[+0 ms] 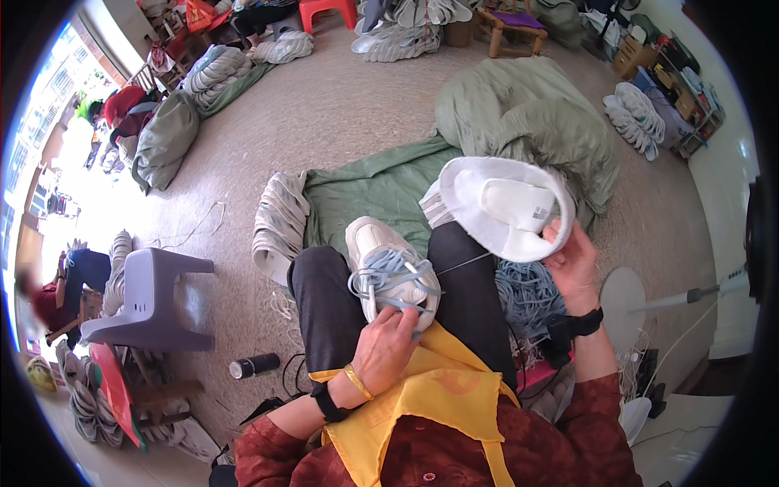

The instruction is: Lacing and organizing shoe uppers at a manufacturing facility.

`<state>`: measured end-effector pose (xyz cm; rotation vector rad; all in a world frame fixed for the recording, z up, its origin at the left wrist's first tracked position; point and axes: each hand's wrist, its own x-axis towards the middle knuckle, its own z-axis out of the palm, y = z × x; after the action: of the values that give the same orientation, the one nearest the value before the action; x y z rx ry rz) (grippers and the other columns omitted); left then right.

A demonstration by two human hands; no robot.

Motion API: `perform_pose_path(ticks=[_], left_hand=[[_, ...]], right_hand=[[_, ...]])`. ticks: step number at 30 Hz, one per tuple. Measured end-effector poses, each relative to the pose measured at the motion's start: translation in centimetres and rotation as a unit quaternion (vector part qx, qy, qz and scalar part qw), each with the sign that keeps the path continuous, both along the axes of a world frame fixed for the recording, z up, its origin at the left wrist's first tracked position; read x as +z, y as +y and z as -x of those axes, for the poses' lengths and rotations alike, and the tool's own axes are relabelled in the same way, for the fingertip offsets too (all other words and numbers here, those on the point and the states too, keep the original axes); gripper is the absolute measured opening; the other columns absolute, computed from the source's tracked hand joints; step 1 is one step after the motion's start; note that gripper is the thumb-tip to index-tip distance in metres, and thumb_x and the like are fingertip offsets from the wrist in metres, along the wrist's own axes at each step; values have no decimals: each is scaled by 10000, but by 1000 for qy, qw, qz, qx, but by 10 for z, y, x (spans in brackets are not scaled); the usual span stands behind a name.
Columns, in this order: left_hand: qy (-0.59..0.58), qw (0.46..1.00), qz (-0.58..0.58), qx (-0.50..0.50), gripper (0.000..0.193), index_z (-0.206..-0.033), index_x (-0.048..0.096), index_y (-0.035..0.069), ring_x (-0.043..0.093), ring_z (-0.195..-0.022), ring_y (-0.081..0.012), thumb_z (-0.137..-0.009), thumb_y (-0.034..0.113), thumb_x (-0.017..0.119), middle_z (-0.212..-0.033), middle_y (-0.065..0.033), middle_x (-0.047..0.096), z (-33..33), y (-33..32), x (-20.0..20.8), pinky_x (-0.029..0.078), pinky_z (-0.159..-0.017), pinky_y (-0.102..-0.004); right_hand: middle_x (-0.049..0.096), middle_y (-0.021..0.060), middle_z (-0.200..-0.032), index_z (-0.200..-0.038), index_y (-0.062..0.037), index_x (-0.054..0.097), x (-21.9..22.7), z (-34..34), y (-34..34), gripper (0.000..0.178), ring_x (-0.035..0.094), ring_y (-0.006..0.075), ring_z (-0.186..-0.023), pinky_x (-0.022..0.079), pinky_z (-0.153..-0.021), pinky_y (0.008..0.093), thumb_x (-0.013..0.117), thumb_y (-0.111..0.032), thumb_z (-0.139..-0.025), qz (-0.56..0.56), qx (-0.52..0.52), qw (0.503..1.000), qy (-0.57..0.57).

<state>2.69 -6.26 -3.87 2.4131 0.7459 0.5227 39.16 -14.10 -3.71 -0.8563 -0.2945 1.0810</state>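
A white sneaker with light blue laces rests on my lap, between my knees. My left hand is closed on the near end of this sneaker, its fingertips pinched near the laces. Out to the right, my right hand grips the rim of a white shoe upper, which is tilted so its pale inside and a small printed label show. A thin strand runs from the laced sneaker toward the held upper. A heap of light blue laces lies beside my right thigh.
Green cloth spreads on the floor ahead, with a stack of shoe uppers at its left and a large green sack beyond. A grey plastic stool and a dark bottle stand left. A fan is right. Another person sits far left.
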Motion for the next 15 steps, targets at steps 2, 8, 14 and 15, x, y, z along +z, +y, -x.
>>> perform_pose_path(ticks=[2,8,14,15], left_hand=[[42,998,-24,-39,371,-1071,543,28,634,-924,-353,-830,127,807,-901,-132,663,-4,0,-3,538,-759,-458],[112,988,-78,-72,382,-1104,544,29,609,-928,-341,-811,115,773,-875,-130,645,-5,4,-13,529,-762,-452],[81,990,-101,-61,343,-1059,592,48,592,-916,-320,-735,27,705,-840,-106,628,1,16,-12,514,-765,-440],[98,986,-107,-78,320,-1087,584,56,583,-932,-314,-779,41,669,-849,-102,620,4,20,-9,495,-788,-432]], right_hand=[[640,23,-893,-1150,-64,622,-6,7,2,343,421,68,-579,347,-526,218,544,-389,-1073,34,17,999,-35],[658,-11,-926,-1171,-48,654,-10,24,11,354,444,61,-641,374,-598,240,622,-370,-1028,32,65,993,-93],[616,-54,-955,-1226,-46,655,6,41,17,357,417,17,-700,339,-601,206,694,-319,-999,37,86,985,-146],[616,-54,-955,-1226,-46,655,7,43,16,357,417,17,-700,339,-601,206,694,-319,-999,38,84,985,-145]])
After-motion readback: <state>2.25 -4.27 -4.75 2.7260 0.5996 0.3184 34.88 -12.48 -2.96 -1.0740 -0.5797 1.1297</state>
